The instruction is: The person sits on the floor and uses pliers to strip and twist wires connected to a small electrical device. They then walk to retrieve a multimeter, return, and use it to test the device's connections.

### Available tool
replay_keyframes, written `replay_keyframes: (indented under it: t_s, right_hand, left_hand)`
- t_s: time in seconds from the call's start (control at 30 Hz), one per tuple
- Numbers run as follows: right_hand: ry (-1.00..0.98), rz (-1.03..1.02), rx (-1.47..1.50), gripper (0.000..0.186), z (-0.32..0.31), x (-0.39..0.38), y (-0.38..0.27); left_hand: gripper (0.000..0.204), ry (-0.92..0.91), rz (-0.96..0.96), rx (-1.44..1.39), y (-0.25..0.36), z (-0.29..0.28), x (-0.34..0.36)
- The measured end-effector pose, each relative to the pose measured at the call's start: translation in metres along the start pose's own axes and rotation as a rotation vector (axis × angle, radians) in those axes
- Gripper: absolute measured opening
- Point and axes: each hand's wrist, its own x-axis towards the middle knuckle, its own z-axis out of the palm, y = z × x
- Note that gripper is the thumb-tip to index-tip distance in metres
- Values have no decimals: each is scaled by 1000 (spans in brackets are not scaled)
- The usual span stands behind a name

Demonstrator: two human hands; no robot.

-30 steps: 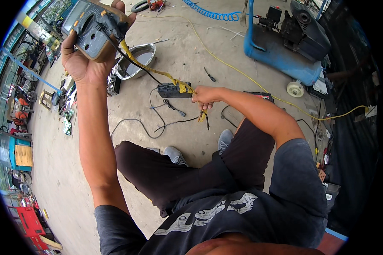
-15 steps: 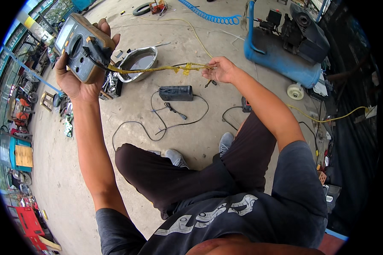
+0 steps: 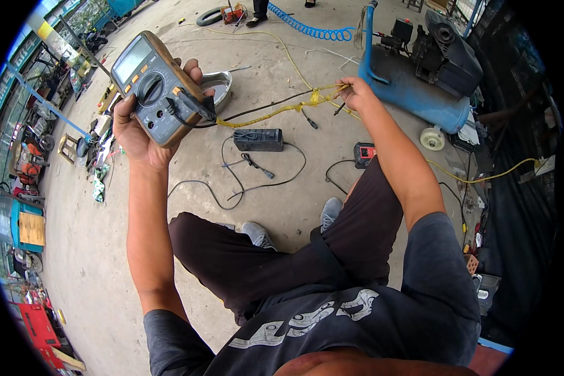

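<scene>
My left hand (image 3: 135,128) is raised at the left and holds a grey multimeter in a brown case (image 3: 153,88), its screen facing up. Black test leads taped with yellow (image 3: 276,109) run from the meter to the right, stretched taut. My right hand (image 3: 357,94) pinches their far ends, where the probes (image 3: 323,103) hang loose. Below the leads, on the concrete, lies a black power adapter (image 3: 258,139) with its thin cable (image 3: 257,182) looped about.
A blue air compressor (image 3: 420,75) stands at the upper right with a coiled blue hose (image 3: 313,28). A small red-and-black device (image 3: 364,154) lies by my right knee. A metal pan (image 3: 216,84) sits behind the meter. A yellow cord (image 3: 489,175) trails right. Clutter lines the left edge.
My right hand has risen and drawn away to the right, pulling the leads out straight. My left hand has lowered the meter a little and turned it.
</scene>
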Motion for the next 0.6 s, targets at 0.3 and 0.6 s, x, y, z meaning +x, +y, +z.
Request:
replay_keyframes:
  t_s: [0.3,0.6]
  right_hand:
    - [-438,-61,225,20,-3,-19,-23]
    - [4,71,227,19,-16,11,-20]
  left_hand:
    - [85,37,0,17,11,-28,-27]
    - [84,149,-2,102,15,-69,-58]
